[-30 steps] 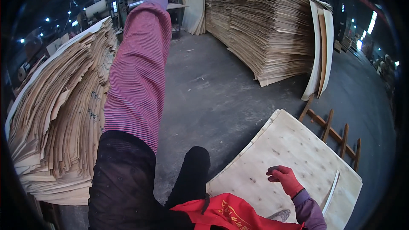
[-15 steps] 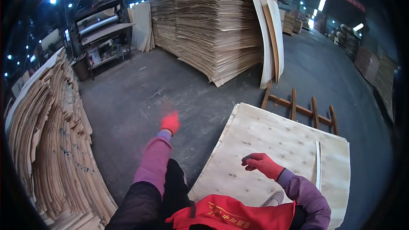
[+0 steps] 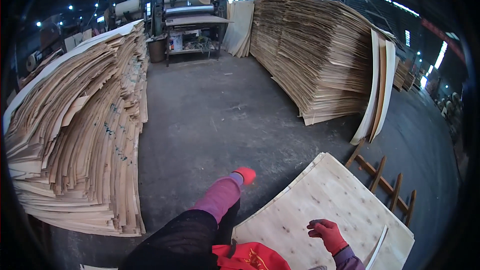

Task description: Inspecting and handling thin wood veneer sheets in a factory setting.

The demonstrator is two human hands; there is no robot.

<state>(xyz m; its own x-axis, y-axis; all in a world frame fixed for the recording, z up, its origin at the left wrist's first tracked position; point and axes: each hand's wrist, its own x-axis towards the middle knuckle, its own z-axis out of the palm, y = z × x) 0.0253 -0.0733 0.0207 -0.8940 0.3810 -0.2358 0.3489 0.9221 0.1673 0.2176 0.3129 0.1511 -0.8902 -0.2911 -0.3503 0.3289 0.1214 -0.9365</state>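
Both my hands wear red gloves below purple sleeves. My left hand (image 3: pixel 245 175) reaches forward over the dark floor; its fingers are bunched in a blur, so their pose is unclear. Over a low stack of pale wood veneer sheets (image 3: pixel 300 200), at the lower right, hovers my right hand (image 3: pixel 327 234). Its dark-tipped fingers are loosely bent and apart from the thumb, with nothing visible between them. A narrow white strip (image 3: pixel 377 247) lies on that stack, to the right of this hand.
A tall veneer pile (image 3: pixel 90 135) stands at the left, another (image 3: pixel 315 55) at the back right with upright curved sheets (image 3: pixel 375 87) against its end. A wooden frame (image 3: pixel 385 185) lies beyond the low stack. A roller machine (image 3: pixel 192 20) stands at the back.
My view has turned left, so the piles, machine and low stack sit farther right in it. Both hands remain raised, the right one still above the low stack.
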